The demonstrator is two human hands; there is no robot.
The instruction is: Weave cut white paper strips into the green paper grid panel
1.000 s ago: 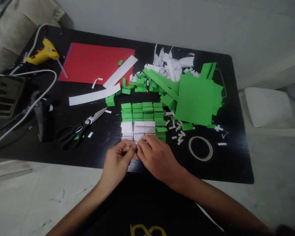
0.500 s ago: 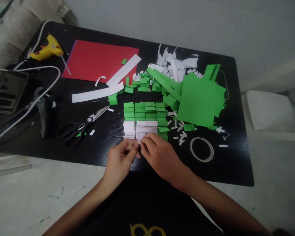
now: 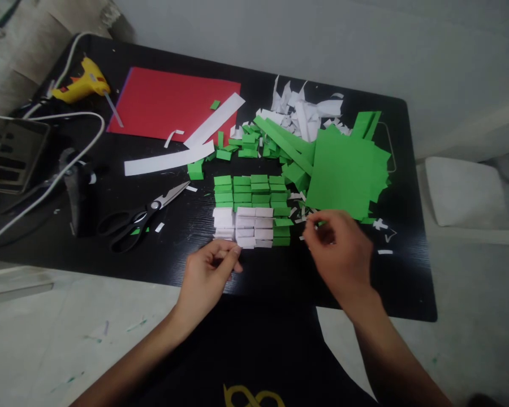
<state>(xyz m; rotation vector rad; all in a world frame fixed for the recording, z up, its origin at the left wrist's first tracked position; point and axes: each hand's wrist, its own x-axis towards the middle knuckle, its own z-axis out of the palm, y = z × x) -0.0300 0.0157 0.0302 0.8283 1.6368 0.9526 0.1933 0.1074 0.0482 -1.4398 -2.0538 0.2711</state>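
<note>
two hands of mine are over the black surface [image 3: 407, 282]; my left hand [image 3: 207, 272] is at the near edge of the white folded papers [image 3: 263, 223], fingers curled and thumb against forefinger; i cannot tell whether they pinch anything; my right hand [image 3: 343, 251], fingers bent, is by the white scraps [image 3: 296, 196], its grip unclear; green folded papers [image 3: 261, 198] border the white ones on their far and right sides.
</note>
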